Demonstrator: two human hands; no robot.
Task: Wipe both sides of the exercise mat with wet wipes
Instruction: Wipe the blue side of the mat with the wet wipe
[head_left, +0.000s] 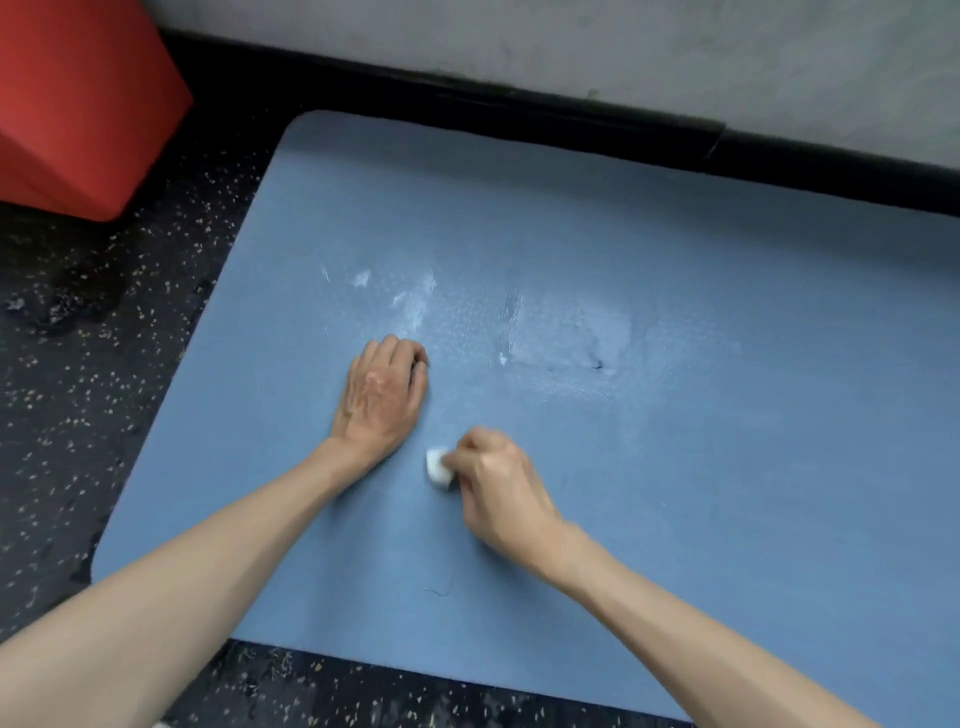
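A blue exercise mat (675, 234) lies flat on the floor and fills most of the view. Wet, shiny streaks (545, 332) cover its middle. My right hand (498, 483) pinches a small bunched white wet wipe (437, 467) against the mat. My left hand (382, 397) rests palm down on the mat just left of the wipe, its fingers curled under at the tips and holding nothing.
A red block (78, 104) stands at the far left corner on the dark speckled floor (78, 364). A black skirting (571, 109) and a grey wall (571, 41) run along the mat's far edge. A thin hair or thread (441, 590) lies on the mat near me.
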